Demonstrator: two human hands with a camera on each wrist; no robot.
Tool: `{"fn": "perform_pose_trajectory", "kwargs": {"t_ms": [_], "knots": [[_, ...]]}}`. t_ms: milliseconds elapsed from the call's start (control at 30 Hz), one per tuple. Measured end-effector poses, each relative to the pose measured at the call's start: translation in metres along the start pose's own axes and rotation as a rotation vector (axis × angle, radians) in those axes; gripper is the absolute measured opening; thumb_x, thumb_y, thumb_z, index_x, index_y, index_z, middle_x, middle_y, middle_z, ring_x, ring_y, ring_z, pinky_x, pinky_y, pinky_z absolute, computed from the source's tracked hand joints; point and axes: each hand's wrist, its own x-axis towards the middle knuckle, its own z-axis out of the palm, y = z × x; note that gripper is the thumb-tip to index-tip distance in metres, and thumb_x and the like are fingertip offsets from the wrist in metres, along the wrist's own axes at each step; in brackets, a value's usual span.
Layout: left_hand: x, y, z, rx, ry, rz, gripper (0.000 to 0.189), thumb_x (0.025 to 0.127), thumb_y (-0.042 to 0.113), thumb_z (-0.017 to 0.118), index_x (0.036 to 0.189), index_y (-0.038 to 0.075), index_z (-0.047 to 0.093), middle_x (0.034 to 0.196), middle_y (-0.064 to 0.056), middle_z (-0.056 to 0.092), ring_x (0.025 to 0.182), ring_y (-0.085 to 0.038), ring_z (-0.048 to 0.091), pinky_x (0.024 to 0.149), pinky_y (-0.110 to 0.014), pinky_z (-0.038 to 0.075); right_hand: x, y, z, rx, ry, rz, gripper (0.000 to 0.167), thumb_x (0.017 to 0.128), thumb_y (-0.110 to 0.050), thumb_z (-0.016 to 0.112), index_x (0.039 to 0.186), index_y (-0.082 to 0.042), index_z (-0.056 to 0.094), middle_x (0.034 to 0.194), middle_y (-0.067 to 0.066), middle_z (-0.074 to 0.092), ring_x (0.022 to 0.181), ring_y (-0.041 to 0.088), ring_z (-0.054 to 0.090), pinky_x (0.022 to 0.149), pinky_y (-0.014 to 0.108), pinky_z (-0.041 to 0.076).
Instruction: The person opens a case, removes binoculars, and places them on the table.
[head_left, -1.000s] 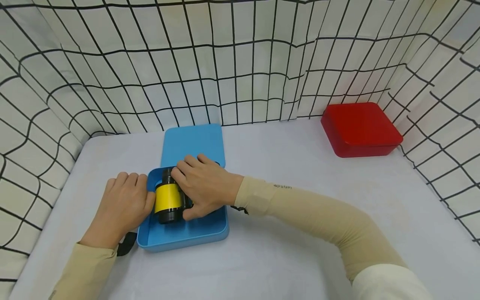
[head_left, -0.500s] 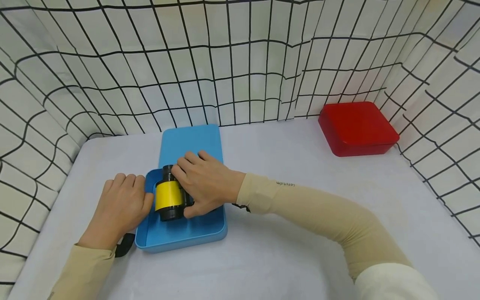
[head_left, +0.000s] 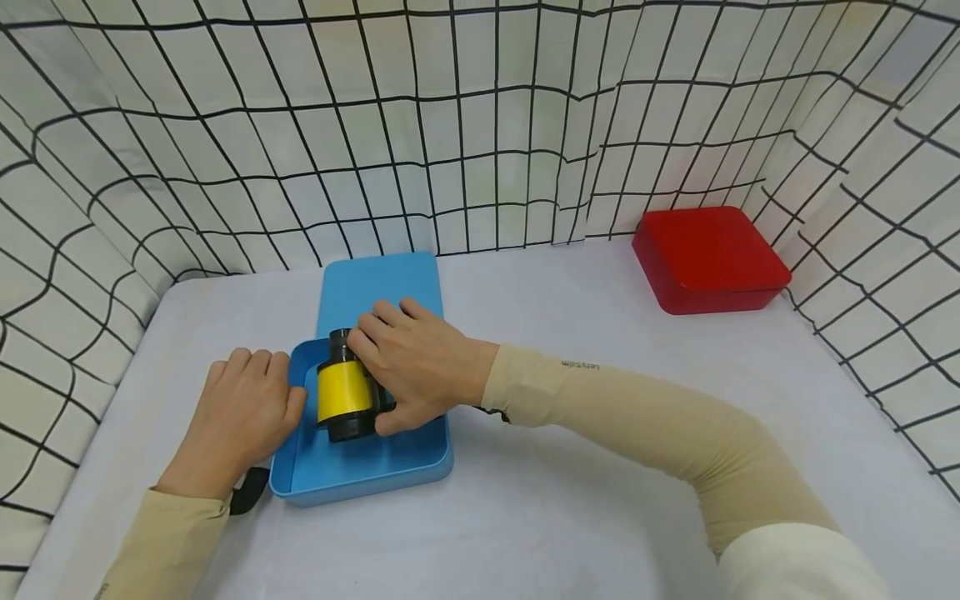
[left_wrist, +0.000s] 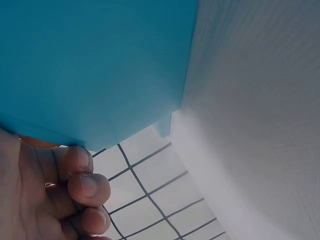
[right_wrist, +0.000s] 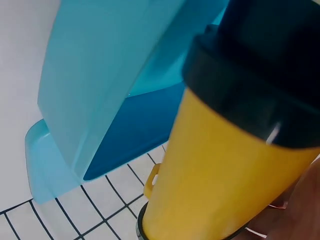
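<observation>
A pair of yellow-and-black binoculars (head_left: 345,390) is over the inside of an uncovered blue box (head_left: 375,475). My right hand (head_left: 412,362) grips the binoculars from the right and covers their other barrel. One yellow barrel (right_wrist: 220,175) with a black end ring and a small strap loop (right_wrist: 151,181) fills much of the right wrist view. At the box's left rim, my left hand (head_left: 243,408) holds on, its thumb at the top edge. In the left wrist view, curled fingers (left_wrist: 87,187) sit against the blue wall (left_wrist: 100,70).
Behind the box lies a flat blue lid (head_left: 382,287), partly overlapped by the right hand. A red box (head_left: 708,258) stands at the back right of the white table (head_left: 562,500). Black wire grid panels (head_left: 465,125) over white cloth enclose the back and sides.
The binoculars and my right hand have shifted slightly to the right over the blue box. My left hand stays at the rim. The head view has moved a little.
</observation>
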Motion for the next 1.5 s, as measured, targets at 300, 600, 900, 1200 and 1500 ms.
{"fn": "perform_pose_trajectory", "kwargs": {"t_ms": [300, 600, 900, 1200, 1500], "knots": [[0.0, -0.001, 0.001, -0.002, 0.019, 0.011, 0.021, 0.091, 0.018, 0.056, 0.081, 0.001, 0.047, 0.068, -0.008, 0.04, 0.068, -0.027, 0.036, 0.064, -0.034, 0.023, -0.008, 0.003, -0.003, -0.021, 0.017, -0.003, 0.081, 0.082, -0.078, 0.052, 0.131, -0.014, 0.05, 0.119, 0.001, 0.058, 0.108, 0.019, 0.051, 0.09, 0.032, 0.044], [-0.001, 0.0, 0.0, 0.005, -0.001, -0.002, 0.022, 0.092, 0.019, 0.056, 0.082, 0.001, 0.046, 0.069, -0.008, 0.04, 0.07, -0.027, 0.037, 0.064, -0.035, 0.025, -0.015, 0.005, -0.007, -0.019, 0.016, -0.005, 0.081, 0.082, -0.079, 0.052, 0.131, -0.015, 0.048, 0.118, 0.0, 0.057, 0.106, 0.019, 0.05, 0.09, 0.033, 0.043], [-0.002, 0.0, 0.001, 0.005, 0.02, 0.004, 0.021, 0.091, 0.018, 0.055, 0.082, 0.001, 0.046, 0.069, -0.008, 0.04, 0.071, -0.028, 0.038, 0.065, -0.036, 0.026, -0.025, 0.009, -0.011, -0.01, 0.058, -0.013, 0.08, 0.081, -0.077, 0.053, 0.131, -0.014, 0.049, 0.118, 0.001, 0.059, 0.104, 0.019, 0.051, 0.087, 0.033, 0.042], [-0.002, 0.0, -0.001, 0.004, -0.001, -0.012, 0.02, 0.092, 0.017, 0.056, 0.083, 0.001, 0.048, 0.069, -0.009, 0.042, 0.072, -0.028, 0.04, 0.065, -0.037, 0.028, -0.039, 0.017, -0.014, -0.019, 0.105, 0.003, 0.078, 0.08, -0.074, 0.056, 0.127, -0.012, 0.05, 0.116, 0.003, 0.059, 0.102, 0.021, 0.05, 0.085, 0.034, 0.04], [-0.001, 0.0, 0.0, 0.003, -0.004, -0.007, 0.02, 0.092, 0.018, 0.056, 0.086, -0.001, 0.05, 0.072, -0.01, 0.046, 0.073, -0.029, 0.042, 0.065, -0.039, 0.03, -0.057, 0.027, -0.013, -0.005, 0.123, 0.047, 0.081, 0.08, -0.071, 0.057, 0.132, -0.01, 0.05, 0.116, 0.005, 0.059, 0.104, 0.022, 0.05, 0.089, 0.037, 0.042]]}}
